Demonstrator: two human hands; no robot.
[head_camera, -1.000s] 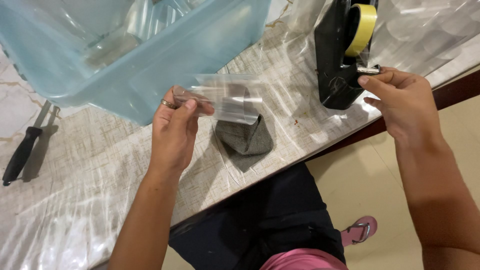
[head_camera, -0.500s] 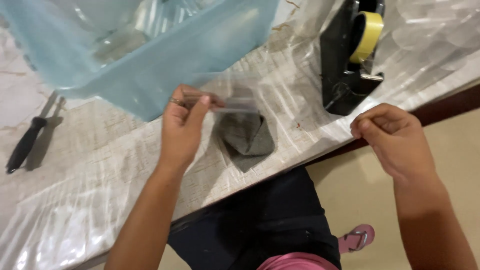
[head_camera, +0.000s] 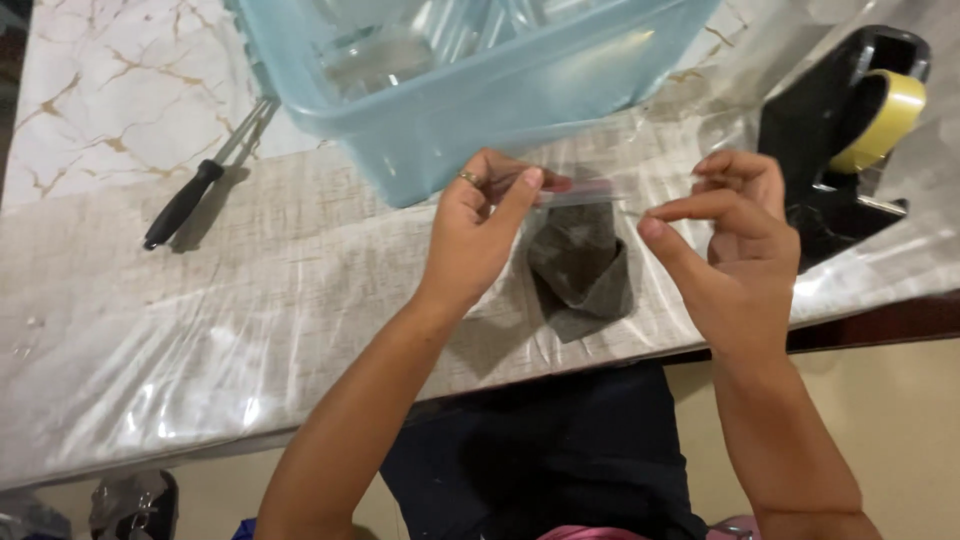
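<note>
Left hand: your left hand (head_camera: 480, 225) pinches the top edge of a small clear bag (head_camera: 580, 250) between thumb and forefinger, holding it up just in front of the blue tub.
Right hand: your right hand (head_camera: 735, 235) has come in from the table edge, where it hung half a second ago, and now sits at the bag's other top corner. Thumb and forefinger are pressed together on what looks like a short strip of clear tape (head_camera: 632, 208); the strip is too thin and glassy to tell for sure.
What changed: a second ago that hand was at the tape dispenser (head_camera: 840, 140); now it is level with the bag, so the two hands meet over the bag's mouth.
What it means: judged from this, the piece is pulled and the closing of the bag's top is the step in hand.
Bag: it holds a dark grey folded thing and hangs above the plastic-covered table (head_camera: 200, 330), between your two hands.
Around it: the translucent blue tub (head_camera: 480, 110) stands just behind your left hand; a black-handled tool (head_camera: 185, 205) lies well off to the left.
</note>
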